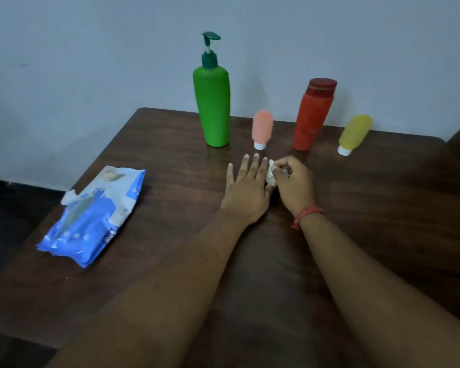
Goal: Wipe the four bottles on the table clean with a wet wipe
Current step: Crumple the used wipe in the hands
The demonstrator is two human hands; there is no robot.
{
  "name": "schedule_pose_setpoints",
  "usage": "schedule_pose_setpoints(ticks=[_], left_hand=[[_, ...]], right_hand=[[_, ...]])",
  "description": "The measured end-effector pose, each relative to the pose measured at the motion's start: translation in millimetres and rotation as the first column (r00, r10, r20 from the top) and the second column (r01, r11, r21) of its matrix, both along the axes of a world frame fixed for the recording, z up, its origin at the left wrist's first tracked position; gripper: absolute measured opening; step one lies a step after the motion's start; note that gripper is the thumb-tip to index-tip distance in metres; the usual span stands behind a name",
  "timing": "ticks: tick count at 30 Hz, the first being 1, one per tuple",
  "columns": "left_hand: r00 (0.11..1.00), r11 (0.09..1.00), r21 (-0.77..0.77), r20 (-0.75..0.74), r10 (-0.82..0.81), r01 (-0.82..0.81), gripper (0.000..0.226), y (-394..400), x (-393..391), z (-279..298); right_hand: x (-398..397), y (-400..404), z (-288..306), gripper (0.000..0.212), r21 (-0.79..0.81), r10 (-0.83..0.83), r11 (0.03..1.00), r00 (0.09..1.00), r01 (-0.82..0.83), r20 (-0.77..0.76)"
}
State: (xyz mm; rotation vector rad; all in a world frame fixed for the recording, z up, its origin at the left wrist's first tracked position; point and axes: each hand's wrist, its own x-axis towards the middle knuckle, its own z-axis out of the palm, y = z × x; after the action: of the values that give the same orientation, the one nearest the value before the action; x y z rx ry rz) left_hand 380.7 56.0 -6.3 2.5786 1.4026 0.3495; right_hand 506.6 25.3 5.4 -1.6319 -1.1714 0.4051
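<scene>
Head view, centre of frame: left hand (246, 188) lies flat on the table (383, 208) with fingers straight and spread, holding nothing. Right hand (292, 183) sits just beside it, fingers curled, pinching a crumpled wet wipe (271, 173) between thumb and fingertips. The wipe touches or nearly touches the left hand's outer fingers; which of the two cannot be told.

Upper centre to upper right: four bottles stand in a loose row near the far table edge. From left to right: green pump bottle (212, 107), tall and upright; pink tube (262, 130), standing on its white cap; red bottle (312, 116) with a dark lid, leaning slightly in this wide-angle view; yellow tube (353, 135), tilted on its white cap. No hand touches any bottle. The pink tube is nearest to the hands.

Lower left: blue wipe pack (91, 216) lies flat, with a white tuft showing at its upper end.

Risks, judged from this arrangement:
- The two tubes stand on narrow caps. A one-handed wipe stroke is likely to topple them; the free left hand should steady or lift each tube first.
- The green pump bottle is tall. A sideways push near its top could tip it toward the pink tube.
- The wipe is bunched small. Contact area is low, so patches may be missed unless it is unfolded.
- Reaching for the rear bottles across the tubes could knock them with a forearm.
</scene>
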Motion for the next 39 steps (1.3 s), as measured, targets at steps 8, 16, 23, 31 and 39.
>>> schedule_pose_setpoints(ticks=[8,16,23,31,39], left_hand=[[0.993,0.949,-0.302,0.036,0.110,-0.094,0.055,-56.3,-28.3,36.9],[0.820,0.662,-0.700,0.194,0.538,-0.268,0.006,-108.3,-51.7,103.3],[0.664,0.528,-0.827,0.288,0.690,-0.190,0.010,-121.0,-62.9,139.6],[0.624,0.562,-0.804,0.342,0.703,-0.192,0.015,-124.5,-82.8,157.4],[0.425,0.517,-0.789,0.364,0.829,-0.333,0.015,-103.4,-160.0,173.8]], right_hand=[[-34.2,-51.9,42.0,0.017,-0.305,0.023,0.947,0.969,-0.100,-0.247],[-60.8,-101.5,89.9,0.008,-0.406,-0.036,0.905,0.931,-0.123,-0.363],[-57.1,-133.6,98.6,0.010,-0.453,-0.215,0.889,0.813,-0.067,-0.541],[-77.7,-130.8,119.7,0.010,-0.352,-0.007,0.861,0.682,-0.368,-0.731],[-132.7,-84.0,139.7,0.024,-0.340,0.054,0.854,0.716,-0.395,-0.696]])
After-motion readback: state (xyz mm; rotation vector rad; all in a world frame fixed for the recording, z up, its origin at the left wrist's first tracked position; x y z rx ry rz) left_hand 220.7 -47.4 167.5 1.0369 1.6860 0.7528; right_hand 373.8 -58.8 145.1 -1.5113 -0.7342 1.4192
